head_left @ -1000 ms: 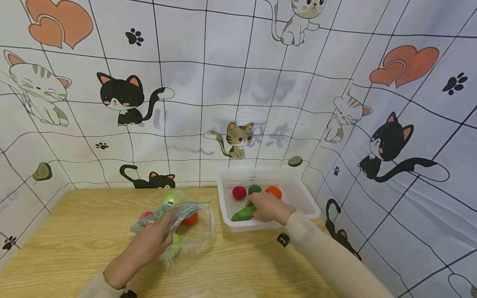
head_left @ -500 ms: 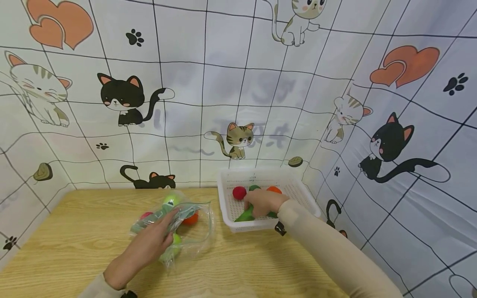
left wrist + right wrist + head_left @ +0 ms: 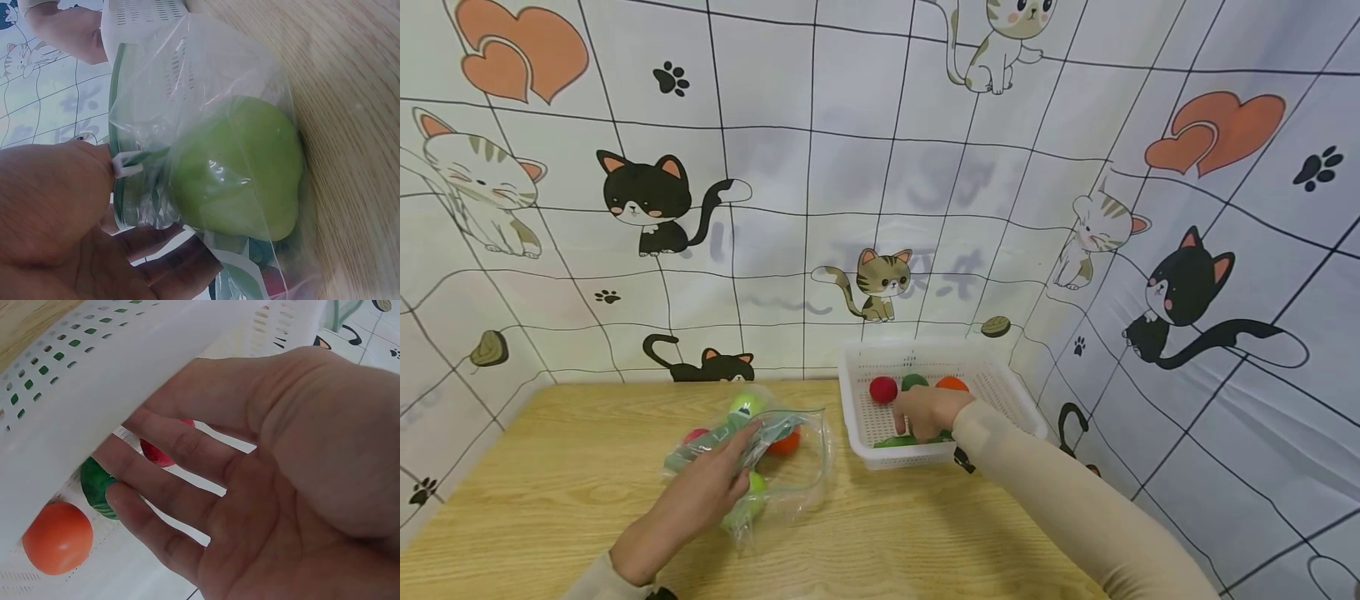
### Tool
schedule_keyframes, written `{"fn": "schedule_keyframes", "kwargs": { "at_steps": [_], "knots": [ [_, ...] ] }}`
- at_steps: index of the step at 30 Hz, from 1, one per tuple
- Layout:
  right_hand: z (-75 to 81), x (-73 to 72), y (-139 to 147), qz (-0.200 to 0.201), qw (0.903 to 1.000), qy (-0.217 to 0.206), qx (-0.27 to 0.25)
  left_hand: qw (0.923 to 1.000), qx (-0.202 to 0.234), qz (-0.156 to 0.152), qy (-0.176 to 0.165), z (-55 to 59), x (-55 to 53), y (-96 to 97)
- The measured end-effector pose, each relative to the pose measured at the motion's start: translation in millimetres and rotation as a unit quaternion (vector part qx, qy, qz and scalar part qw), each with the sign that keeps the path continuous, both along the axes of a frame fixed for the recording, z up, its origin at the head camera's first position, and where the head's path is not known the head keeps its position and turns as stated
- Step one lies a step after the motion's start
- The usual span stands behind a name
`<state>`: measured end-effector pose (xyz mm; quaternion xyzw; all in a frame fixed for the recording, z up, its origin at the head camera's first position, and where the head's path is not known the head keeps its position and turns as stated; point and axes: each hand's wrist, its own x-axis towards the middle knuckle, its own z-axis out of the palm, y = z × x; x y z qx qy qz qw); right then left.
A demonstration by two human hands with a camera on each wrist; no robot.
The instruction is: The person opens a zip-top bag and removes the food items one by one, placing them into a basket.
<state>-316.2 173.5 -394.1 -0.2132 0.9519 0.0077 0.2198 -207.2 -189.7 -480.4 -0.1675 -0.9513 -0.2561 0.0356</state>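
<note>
My left hand (image 3: 707,479) holds the mouth of a clear zip bag (image 3: 808,479) with a green zip and white slider. Through the plastic show a light-green lumpy fruit (image 3: 240,169), another light-green one (image 3: 745,406) and an orange-red round one (image 3: 784,442). My right hand (image 3: 928,412) reaches down into a white slotted basket (image 3: 846,408), over a long green tapered vegetable (image 3: 898,441) by the near wall. In the right wrist view the basket wall hides the fingertips, so their hold on the vegetable cannot be seen.
Also in the basket are a red round fruit (image 3: 883,390), a green striped ball like a small watermelon (image 3: 100,487) and an orange round fruit (image 3: 58,538). A wooden table (image 3: 850,533) bears everything. Behind it hangs a cat-print curtain (image 3: 775,183).
My right hand has shifted slightly over the long green vegetable, which now lies lower, along the basket's near wall. The left hand and bag have stayed still.
</note>
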Motion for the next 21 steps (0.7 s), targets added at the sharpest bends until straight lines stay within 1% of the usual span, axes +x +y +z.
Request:
{"fn": "schedule_keyframes", "kwargs": {
  "at_steps": [6,8,11,14,18,21],
  "knots": [
    [2.6,-2.1,4,0.008,0.9994,0.007,-0.032,0.9999,0.003,-0.004,0.013,-0.9,-0.1,0.7],
    [3.7,-1.9,4,0.019,0.9985,0.018,-0.047,0.9999,0.002,-0.003,0.013,-1.2,0.0,0.8],
    [6.8,0.6,2,0.040,0.9952,0.047,-0.076,0.9997,-0.005,-0.001,0.022,-1.4,-0.1,1.5],
    [10.4,5.7,-2,0.059,0.9888,0.081,-0.111,0.9994,-0.009,0.002,0.034,-1.5,0.4,2.8],
    [14.1,15.5,-10,0.083,0.9772,0.124,-0.150,0.9985,-0.014,0.009,0.053,-1.3,1.7,4.6],
    [15.1,24.0,-17,0.099,0.9685,0.143,-0.178,0.9972,-0.020,0.021,0.068,-1.8,3.0,5.8]
  ]
}}
